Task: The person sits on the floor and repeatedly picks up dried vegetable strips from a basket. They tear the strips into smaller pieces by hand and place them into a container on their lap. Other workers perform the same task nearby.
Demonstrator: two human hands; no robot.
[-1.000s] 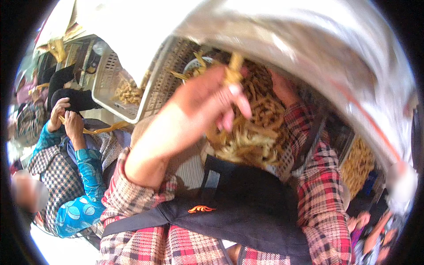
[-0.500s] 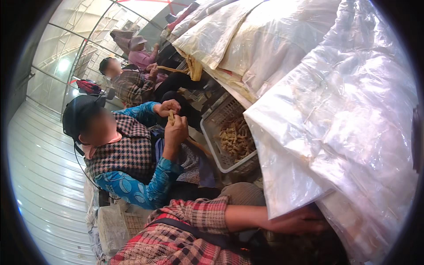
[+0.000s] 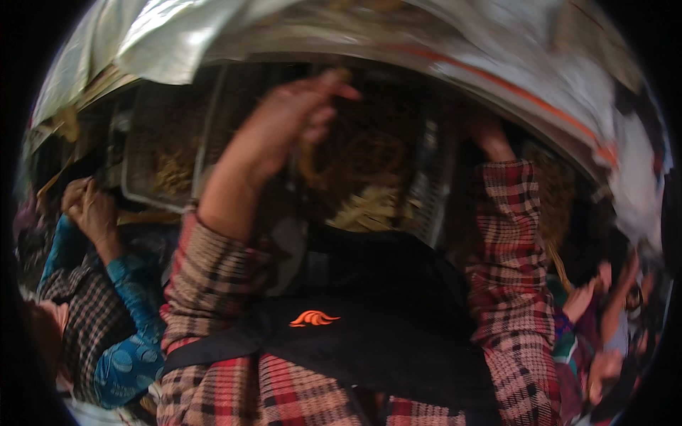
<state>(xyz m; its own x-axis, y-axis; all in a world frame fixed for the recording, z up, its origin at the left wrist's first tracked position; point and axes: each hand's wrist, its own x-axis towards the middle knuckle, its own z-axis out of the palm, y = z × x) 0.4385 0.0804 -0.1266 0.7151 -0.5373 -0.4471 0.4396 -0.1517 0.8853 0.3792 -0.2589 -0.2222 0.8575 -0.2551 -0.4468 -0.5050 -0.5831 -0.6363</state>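
Observation:
My left hand hangs over the left side of a dark crate, its fingers blurred but apart, with nothing plainly held. Inside the crate lie brown, tangled strips in shadow. Closer to my black apron is a bunch of pale yellowish strips. My right hand reaches forward beneath the edge of the plastic sheeting, right of the crate's slatted wall. Its fingers are lost in the dark, so whether they grip anything is hidden.
White plastic sheeting drapes over the far side. Another crate with small pale pieces stands to the left, beside a co-worker's clasped hands. More brown material lies beyond my right sleeve, with other people's arms at far right.
My view has swung from the co-workers at the left to the crate before me. Both my forearms now show; earlier one forearm showed, its hand partly under the sheeting.

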